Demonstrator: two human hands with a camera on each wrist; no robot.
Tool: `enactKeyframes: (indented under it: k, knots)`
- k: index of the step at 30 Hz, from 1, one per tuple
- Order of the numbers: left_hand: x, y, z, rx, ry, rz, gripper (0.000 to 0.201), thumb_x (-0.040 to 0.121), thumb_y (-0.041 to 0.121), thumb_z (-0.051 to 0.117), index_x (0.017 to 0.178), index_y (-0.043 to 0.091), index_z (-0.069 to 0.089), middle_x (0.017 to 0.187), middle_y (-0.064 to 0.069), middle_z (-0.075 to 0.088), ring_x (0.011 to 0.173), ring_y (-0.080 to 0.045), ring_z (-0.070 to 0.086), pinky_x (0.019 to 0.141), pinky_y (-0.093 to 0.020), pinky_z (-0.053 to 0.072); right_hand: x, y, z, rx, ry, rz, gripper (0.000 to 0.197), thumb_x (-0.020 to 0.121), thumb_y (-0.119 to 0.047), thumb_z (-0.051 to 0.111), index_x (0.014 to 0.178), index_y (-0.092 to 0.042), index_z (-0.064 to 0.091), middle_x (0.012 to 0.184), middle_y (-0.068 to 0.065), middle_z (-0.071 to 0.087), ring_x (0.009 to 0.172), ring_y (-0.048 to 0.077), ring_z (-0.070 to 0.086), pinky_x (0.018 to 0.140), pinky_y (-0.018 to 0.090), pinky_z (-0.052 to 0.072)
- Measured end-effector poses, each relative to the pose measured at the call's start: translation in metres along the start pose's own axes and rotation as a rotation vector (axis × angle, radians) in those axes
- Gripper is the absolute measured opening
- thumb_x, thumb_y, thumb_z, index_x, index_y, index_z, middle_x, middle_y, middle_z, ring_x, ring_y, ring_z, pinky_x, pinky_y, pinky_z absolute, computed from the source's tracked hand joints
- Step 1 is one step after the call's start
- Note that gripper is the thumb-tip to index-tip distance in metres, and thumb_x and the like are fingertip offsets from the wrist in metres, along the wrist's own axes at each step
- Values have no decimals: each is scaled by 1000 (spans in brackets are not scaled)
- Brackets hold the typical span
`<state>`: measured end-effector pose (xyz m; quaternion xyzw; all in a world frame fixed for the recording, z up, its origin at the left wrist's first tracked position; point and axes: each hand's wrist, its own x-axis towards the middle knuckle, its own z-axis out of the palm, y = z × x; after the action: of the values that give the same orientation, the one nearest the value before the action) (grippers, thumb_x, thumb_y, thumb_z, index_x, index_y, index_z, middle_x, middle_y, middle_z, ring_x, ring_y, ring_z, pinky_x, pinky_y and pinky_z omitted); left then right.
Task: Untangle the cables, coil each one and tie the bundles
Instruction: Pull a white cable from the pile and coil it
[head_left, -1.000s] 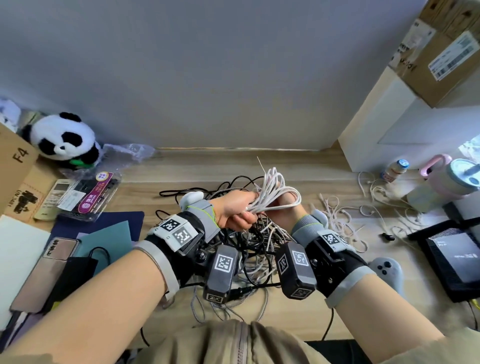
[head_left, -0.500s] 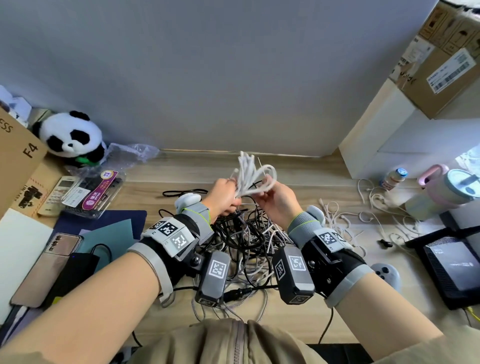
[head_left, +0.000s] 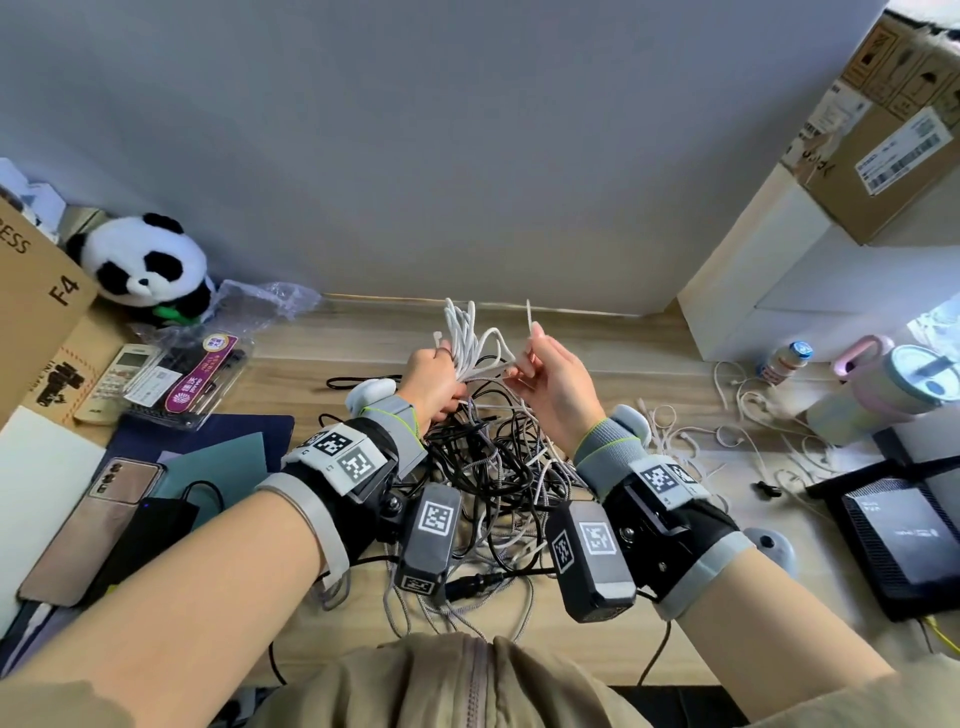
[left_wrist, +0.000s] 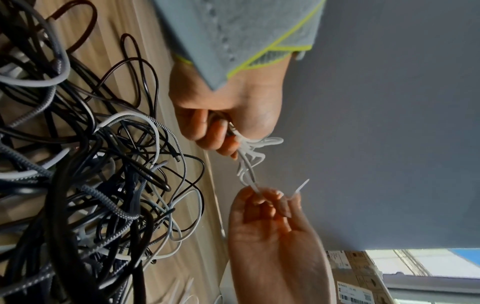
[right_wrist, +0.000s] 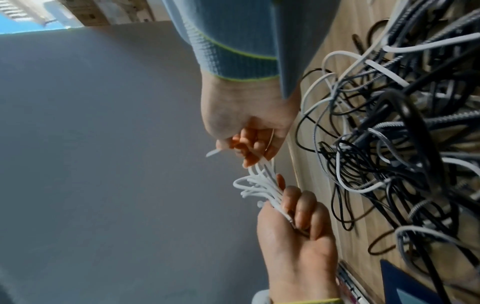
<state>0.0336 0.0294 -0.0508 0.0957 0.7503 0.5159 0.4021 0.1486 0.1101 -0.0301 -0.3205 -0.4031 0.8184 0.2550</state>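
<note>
While the big tangle of black, grey and braided cables (head_left: 483, 483) is lying nearest the person on the wooden desk (head_left: 613, 358), both hands are working just above its far edge, lifted off the pile. The left hand (head_left: 434, 382) is curling its fingers round the folded middle of a white cable bundle (head_left: 470, 340), whose loops are fanning upward and to the right. The right hand (head_left: 553, 379) is pinching a thin white cable tie (head_left: 529, 314) between thumb and fingertips, its free tail sticking straight up, while a strand is running from those fingers back to the bundle. A second ago the hands were pressed together with the coil lying across both of them; now they are drawing apart, and the bundle is standing more upright in the left hand alone. That is suggesting the coiling of this cable is finished and the tying step is under way, with the right hand freeing itself to pull the tie snug; whether the tie is already threaded through its head I cannot tell, since the fingers are hiding it. Beyond the hands, more white cables (head_left: 737, 415) are lying loose on the desk to the right, well apart from the main pile, so much of the job is remaining. Farther back, a toy panda (head_left: 145, 262) is sitting against the wall at the left.
</note>
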Motion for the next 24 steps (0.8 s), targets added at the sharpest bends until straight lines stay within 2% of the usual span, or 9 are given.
enactKeyframes:
  k: [5,7,10,14,17,19,20,22,24]
  knots:
    - [6,-4,-2,192,34,134,46,102,36,26,81,8,55,58,-5,47,46,-18,38,46,-24,25,0,-8,12,-283,-80,-126,31,98,-19,51,67,-14,47,53,-5,35,48,9,37,57,21,38]
    - [6,-7,-1,235,21,181,45,103,34,28,71,12,50,55,-5,48,46,-19,40,48,-26,27,2,-11,17,-374,-83,-147,29,96,-18,54,68,-11,51,48,-5,40,43,9,40,52,22,41]
    - [4,-10,2,268,-20,214,41,102,32,29,72,14,50,57,-7,50,48,-20,43,49,-25,29,4,-13,23,-476,-126,-214,26,95,-14,57,69,-9,52,50,-3,51,39,6,43,43,21,42]
    - [0,-9,3,299,-22,223,43,103,29,29,66,13,46,57,-8,47,47,-20,44,44,-22,27,6,-17,35,-616,-259,-230,26,98,-11,50,72,-12,48,81,3,68,34,5,43,38,17,39]
    - [-3,-9,-2,362,-35,227,46,102,33,30,77,5,57,60,-11,51,49,-23,44,47,-25,28,13,-15,34,-821,-203,-191,27,97,-13,52,69,-14,50,97,15,71,30,6,42,35,18,36]
    - [-2,-13,-5,363,-47,238,51,102,36,31,91,-2,63,64,-14,54,59,-25,50,55,-29,33,16,-12,32,-900,-134,-121,31,94,-14,55,64,-15,51,89,25,68,28,5,40,35,18,35]
    - [-1,-15,-5,360,-47,250,51,102,35,32,91,-2,64,62,-13,52,61,-26,51,55,-30,33,17,-11,31,-918,-117,-78,31,93,-14,56,62,-14,50,74,26,63,27,4,38,34,18,34]
    - [-1,-17,-6,354,-35,264,49,102,33,31,80,1,61,63,-16,51,63,-27,50,57,-32,33,17,-8,31,-945,-114,-16,27,92,-14,57,67,-10,51,53,11,42,26,3,35,34,17,31]
    - [0,-19,-6,340,-28,272,48,102,34,31,70,8,55,65,-18,51,63,-28,49,60,-33,33,17,-5,32,-961,-115,3,19,92,-14,56,73,-8,55,53,2,35,26,2,34,36,18,30]
